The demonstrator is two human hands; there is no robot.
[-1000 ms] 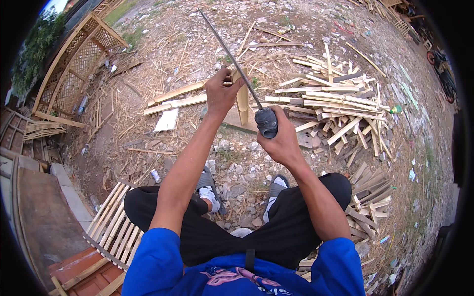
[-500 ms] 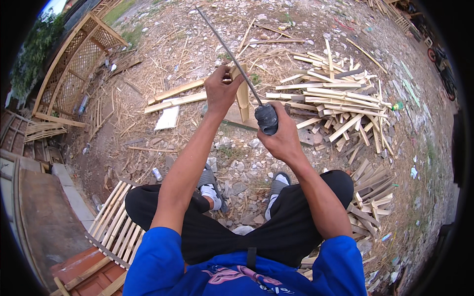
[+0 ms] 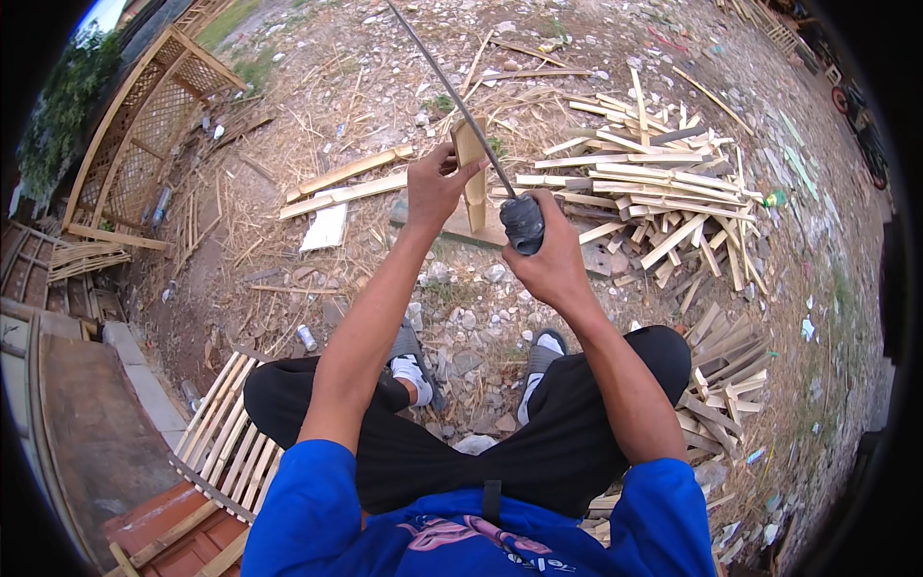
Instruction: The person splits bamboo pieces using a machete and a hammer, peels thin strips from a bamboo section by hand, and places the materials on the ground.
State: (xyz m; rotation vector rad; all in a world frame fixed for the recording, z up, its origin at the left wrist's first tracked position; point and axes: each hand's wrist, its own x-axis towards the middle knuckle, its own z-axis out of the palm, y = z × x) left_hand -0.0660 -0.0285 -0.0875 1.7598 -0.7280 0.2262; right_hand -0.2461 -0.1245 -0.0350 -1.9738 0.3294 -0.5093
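Observation:
My left hand [image 3: 438,188] pinches the side of a split bamboo piece [image 3: 472,163] between thumb and fingers. The piece stands upright, its lower end at a low wooden block [image 3: 452,223] on the ground. In my right hand [image 3: 553,252] is the black-wrapped handle [image 3: 522,224] of a machete, my fingers wrapped round it. Its long, dark blade [image 3: 444,94] is seen nearly edge-on, slanting up and away to the left. From this view the blade passes just right of the bamboo's top; whether they touch I cannot tell.
A heap of bamboo strips [image 3: 654,183] lies right of the block, with more strips [image 3: 721,380] by my right knee. Two long split bamboo pieces [image 3: 346,183] lie to the left. A slatted bamboo panel [image 3: 226,423] sits by my left knee; a lattice frame [image 3: 144,144] stands far left.
My left hand has shifted down the bamboo piece, baring more of its top. The machete has moved slightly to the right and farther away, with my right hand still round the handle.

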